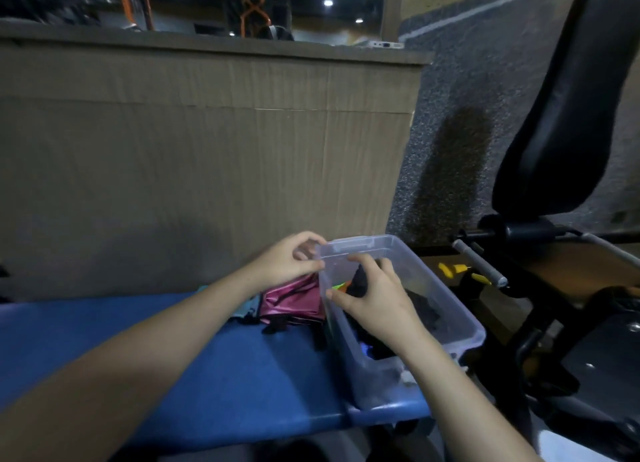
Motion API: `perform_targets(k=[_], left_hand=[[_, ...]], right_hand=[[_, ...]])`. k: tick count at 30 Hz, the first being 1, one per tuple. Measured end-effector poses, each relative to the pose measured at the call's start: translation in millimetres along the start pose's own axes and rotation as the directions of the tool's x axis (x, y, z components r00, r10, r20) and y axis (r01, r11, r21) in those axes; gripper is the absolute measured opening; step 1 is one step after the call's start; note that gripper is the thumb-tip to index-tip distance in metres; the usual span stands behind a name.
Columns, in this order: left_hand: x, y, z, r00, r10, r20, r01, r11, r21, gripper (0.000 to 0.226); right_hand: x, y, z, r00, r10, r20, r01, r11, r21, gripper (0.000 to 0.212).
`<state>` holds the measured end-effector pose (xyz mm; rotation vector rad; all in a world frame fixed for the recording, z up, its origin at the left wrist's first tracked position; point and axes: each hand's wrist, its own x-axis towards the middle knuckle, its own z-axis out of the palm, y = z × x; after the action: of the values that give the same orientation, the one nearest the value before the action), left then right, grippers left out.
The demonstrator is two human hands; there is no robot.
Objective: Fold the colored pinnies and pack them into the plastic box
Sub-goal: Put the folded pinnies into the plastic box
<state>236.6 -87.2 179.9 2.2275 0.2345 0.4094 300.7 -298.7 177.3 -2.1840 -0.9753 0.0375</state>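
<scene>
A clear plastic box [460, 326] stands at the right end of a blue padded bench [173, 350]. Inside it lie dark pinnies [426, 309] with a bit of green and orange showing. My left hand [287, 260] grips the box's far left corner, thumb and fingers curled over the rim. My right hand [374, 295] reaches into the box with curled fingers and pinches a black piece of fabric [360, 281]. A pink pinny [294, 300] with black trim lies crumpled on the bench just left of the box, with a light blue one [247, 309] beside it.
A brown wooden partition [207, 150] rises behind the bench. To the right stands black gym equipment with a padded backrest [561, 115] and a grey metal bar [481, 262]. Speckled grey flooring [450, 98] lies beyond.
</scene>
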Motion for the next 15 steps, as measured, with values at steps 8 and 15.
perform_targets(k=[8,15], left_hand=[[-78,-93,-82,0.96,-0.157,-0.232,0.155,0.988,-0.027,0.012],[-121,-185,-115,0.843,-0.408,-0.35,0.373,0.913,-0.166,0.013]], right_hand=[[21,-44,100,0.988,-0.115,0.1,0.11,0.993,0.054,0.06],[48,-46,200,0.971,-0.05,0.234,0.014,0.988,0.154,0.056]])
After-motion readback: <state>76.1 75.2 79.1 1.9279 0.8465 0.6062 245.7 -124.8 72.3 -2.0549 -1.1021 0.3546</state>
